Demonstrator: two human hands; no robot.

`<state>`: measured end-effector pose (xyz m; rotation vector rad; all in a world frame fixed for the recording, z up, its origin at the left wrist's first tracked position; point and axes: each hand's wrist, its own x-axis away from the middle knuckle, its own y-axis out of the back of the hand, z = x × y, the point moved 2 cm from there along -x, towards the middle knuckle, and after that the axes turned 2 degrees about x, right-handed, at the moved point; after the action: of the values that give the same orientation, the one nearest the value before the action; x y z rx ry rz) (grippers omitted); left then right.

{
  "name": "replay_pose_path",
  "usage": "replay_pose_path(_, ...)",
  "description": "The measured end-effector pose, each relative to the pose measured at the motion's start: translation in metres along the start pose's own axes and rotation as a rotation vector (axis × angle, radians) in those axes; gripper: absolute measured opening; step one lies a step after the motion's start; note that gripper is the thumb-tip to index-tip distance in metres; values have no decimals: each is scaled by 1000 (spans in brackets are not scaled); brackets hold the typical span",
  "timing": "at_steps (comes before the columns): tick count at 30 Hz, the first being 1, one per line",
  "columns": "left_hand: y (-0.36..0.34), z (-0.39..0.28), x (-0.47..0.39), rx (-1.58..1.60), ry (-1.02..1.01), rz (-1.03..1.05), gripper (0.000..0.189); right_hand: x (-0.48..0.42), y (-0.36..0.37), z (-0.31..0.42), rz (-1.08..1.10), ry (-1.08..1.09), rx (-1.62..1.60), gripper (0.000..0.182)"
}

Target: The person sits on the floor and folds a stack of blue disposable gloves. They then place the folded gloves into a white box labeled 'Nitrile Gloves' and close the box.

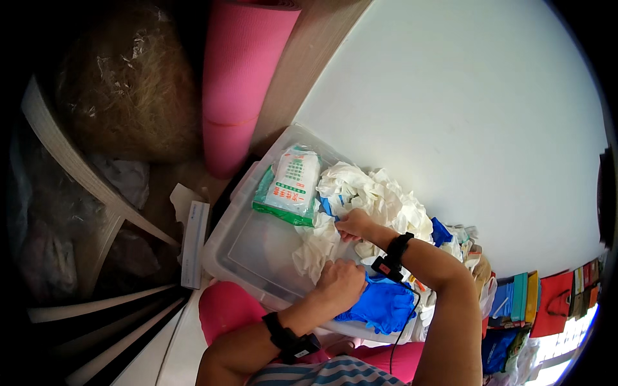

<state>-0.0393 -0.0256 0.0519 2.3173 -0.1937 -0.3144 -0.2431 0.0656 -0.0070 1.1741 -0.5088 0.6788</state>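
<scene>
A clear plastic storage bin (pixel 231 227) stands before me, holding a heap of white disposable gloves (pixel 386 193). A packet of disposable gloves (pixel 294 181) with a green edge lies at its left. Blue gloves (pixel 381 304) are bunched near the bin's front edge. My left hand (pixel 340 284) is curled beside them, next to a smaller bunch of white gloves (pixel 318 241); whether its fingers grip anything is hidden. Above it, my right hand (pixel 355 224) has its fingertips together at a bit of blue material at the heap's edge; its grip is not clear.
A rolled pink mat (pixel 241 87) stands behind the bin at the left. A white wall (pixel 449 111) borders the far side. A narrow box (pixel 194 246) is left of the bin. Folders and bags, one a red bag (pixel 552 304), line the right. A cable hangs from my right wrist.
</scene>
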Motion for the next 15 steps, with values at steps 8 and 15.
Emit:
replay_pose_path(8, -5, 0, 4, 11, 7, 1, 32, 20, 13, 5, -47, 27, -172, 20)
replay_pose_path(15, -3, 0, 3, 46, 21, 39, 31, 67, 52, 3, -187, 160, -477, 11)
